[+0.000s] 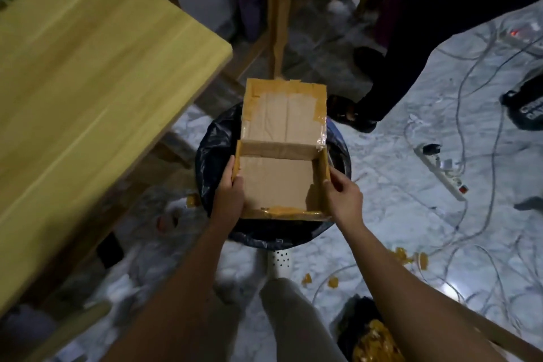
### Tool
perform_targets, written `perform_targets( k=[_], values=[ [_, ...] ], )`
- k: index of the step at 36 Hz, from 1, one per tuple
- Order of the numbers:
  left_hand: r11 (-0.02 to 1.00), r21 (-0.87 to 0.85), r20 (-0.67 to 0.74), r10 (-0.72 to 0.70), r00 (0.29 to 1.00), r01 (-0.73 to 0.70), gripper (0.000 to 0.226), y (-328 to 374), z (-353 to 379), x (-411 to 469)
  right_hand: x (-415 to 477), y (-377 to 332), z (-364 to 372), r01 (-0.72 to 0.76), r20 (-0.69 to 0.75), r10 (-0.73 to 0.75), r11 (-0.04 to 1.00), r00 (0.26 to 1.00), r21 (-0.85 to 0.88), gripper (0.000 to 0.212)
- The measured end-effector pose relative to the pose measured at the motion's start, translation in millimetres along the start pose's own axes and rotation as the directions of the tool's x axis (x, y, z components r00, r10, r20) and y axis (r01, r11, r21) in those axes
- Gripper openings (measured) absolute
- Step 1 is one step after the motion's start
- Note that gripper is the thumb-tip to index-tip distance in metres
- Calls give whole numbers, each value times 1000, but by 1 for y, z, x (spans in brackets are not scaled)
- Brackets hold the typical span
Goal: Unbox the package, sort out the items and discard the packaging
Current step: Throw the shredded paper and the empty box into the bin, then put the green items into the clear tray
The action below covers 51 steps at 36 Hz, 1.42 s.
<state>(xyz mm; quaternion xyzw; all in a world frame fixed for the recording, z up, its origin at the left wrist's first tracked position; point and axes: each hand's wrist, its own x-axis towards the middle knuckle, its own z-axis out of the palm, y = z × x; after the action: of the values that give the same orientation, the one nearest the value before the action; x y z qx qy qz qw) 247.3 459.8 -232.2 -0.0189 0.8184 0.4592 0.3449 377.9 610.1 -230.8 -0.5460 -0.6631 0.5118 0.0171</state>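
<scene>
Cardboard box (277, 182): open, empty inside as far as the view shows, held level directly above the bin, centre of scene. Far flap (283, 114) folded back and outward, edged with brown tape (318, 110); more tape residue along the near wall.

Left hand (230, 188): grips the box's left wall, fingers curled around its outer side, thumb along the upper edge.

Right hand (342, 192): pinches the box's right wall, thumb at the top edge, fingers (338, 182) pressed against the outside.

Bin (211, 156): round, lined with a black bag, on the floor under the box; only its rim shows around the cardboard.

Table (88, 82): pale wood, left of the bin.

Floor (396, 185): marbled white; white cables and a power strip (440, 173) to the right, scraps of brown tape (411, 257) near right.

Second person: dark trouser leg and sandalled foot (351, 114) just beyond the bin, far right.
</scene>
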Motion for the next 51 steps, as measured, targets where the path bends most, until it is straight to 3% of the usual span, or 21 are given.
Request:
perform_targets(
  k=[3, 7, 13, 17, 21, 25, 31, 36, 39, 43, 48, 51],
  values=[
    [990, 141, -30, 24, 999, -20, 44, -10, -4, 7, 3, 5, 11, -24, 27, 25, 998, 999, -52, 36],
    [981, 193, -62, 38, 997, -25, 43, -5, -10, 3, 1, -6, 11, 0, 40, 3, 997, 999, -80, 36],
    [972, 192, 26, 135, 991, -137, 45, 47, -17, -20, -10, -60, -11, 127, 60, -120, 984, 991, -124, 36],
    [947, 202, 88, 237, 967, -251, 47, 102, -35, -37, -20, -123, -24, 289, 88, -278, 943, 957, -162, 35],
    [915, 193, -6, 363, 932, -355, 44, 153, -69, -46, -31, -196, -23, 435, 102, -423, 878, 900, -197, 34],
    [896, 246, -171, 416, 893, -370, 42, 186, -129, -37, -42, -267, -3, 560, 184, -532, 808, 827, -183, 36],
    [914, 260, -473, 401, 785, -310, 40, 209, -255, -17, -56, -356, 67, 673, 304, -612, 721, 730, -166, 39],
    [962, 210, -640, 269, 719, -174, 42, 192, -352, 16, -59, -410, 154, 722, 381, -634, 675, 674, -154, 41],
    [972, 185, -663, 231, 712, -143, 41, 174, -390, 40, -55, -434, 206, 716, 397, -620, 680, 677, -161, 43],
    [988, 110, -636, 154, 756, -110, 48, 151, -418, 73, -42, -455, 267, 694, 432, -577, 696, 693, -183, 53],
    [992, 34, -619, 117, 777, -123, 52, 133, -419, 99, -21, -460, 320, 656, 450, -529, 731, 719, -188, 75],
    [988, -9, -547, 123, 828, -152, 54, 131, -415, 106, -11, -460, 338, 679, 476, -524, 692, 707, -245, 76]
  ],
)
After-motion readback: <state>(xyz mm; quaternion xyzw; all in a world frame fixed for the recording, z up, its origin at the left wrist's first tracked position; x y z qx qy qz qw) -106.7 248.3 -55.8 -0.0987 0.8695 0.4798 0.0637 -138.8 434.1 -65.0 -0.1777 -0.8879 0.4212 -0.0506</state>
